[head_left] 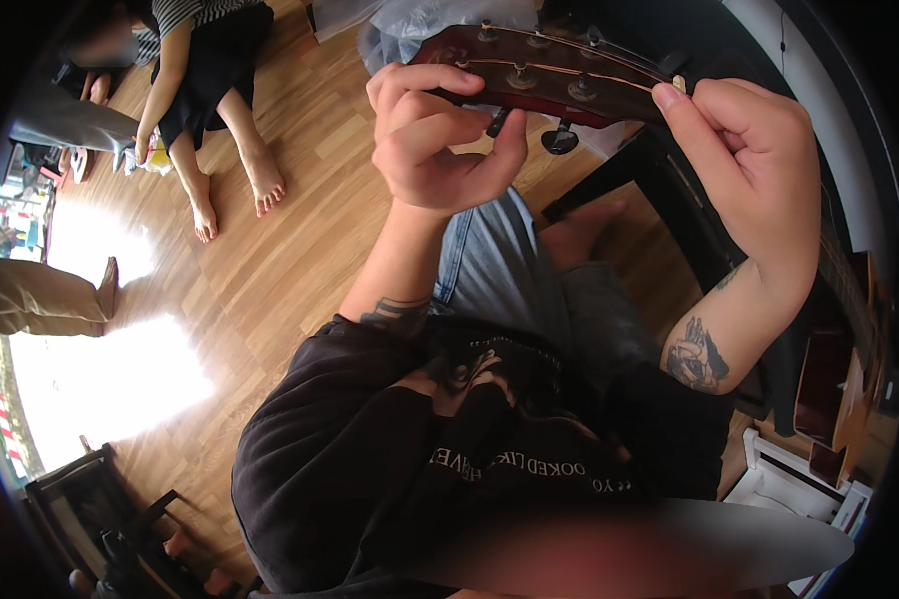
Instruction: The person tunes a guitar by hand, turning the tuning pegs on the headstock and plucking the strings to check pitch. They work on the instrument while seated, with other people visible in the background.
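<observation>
The guitar headstock [552, 91] is located at upper centre, above the wood floor [310, 170]. The left hand [425, 150] is nearly closed, thumb and forefinger pinching a dark tuning peg [497, 123]. The right hand [754, 150] is curled, thumb tip at a copper-coloured string [617, 77]; whether it grips the string cannot be determined.

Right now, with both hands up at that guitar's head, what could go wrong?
Two things, perhaps. The left hand has thumb and finger on a tuning peg; turned too far, it might overtighten a string and snap it. The right hand has its thumb right by a string on the guitar's head, so a sudden slip or break there could sting it.
</observation>
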The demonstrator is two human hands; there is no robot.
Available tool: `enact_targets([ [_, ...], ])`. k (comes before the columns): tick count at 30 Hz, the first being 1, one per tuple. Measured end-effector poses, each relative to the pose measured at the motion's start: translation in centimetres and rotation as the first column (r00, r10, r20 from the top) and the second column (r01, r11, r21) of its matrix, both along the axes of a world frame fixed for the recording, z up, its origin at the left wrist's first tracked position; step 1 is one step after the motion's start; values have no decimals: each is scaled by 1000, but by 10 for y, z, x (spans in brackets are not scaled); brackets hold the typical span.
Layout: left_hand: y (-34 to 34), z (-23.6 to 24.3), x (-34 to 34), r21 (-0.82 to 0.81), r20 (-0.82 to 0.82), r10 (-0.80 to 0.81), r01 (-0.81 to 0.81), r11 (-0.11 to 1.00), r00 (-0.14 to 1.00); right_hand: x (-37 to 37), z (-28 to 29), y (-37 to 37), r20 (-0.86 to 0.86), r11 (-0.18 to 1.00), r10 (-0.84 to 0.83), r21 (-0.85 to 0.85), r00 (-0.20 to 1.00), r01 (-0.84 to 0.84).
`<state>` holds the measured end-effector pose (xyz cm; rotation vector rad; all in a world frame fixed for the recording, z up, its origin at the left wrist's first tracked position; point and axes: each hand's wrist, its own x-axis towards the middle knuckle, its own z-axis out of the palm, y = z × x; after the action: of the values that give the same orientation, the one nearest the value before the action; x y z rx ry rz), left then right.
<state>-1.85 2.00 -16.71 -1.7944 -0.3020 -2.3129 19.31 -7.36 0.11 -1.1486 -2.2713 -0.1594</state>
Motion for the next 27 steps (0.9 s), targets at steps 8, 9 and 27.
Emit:
enact_targets([
  [8,-1,2,-4,20,-86,-23,25,999,996,1,-3,4,26,999,32,18,999,-33],
  [9,-3,2,-9,1,-85,-76,76,997,993,1,-3,4,23,999,31,17,999,-31],
  [27,0,5,-19,67,-154,32,-22,997,988,1,-2,3,43,1000,15,19,999,-16],
])
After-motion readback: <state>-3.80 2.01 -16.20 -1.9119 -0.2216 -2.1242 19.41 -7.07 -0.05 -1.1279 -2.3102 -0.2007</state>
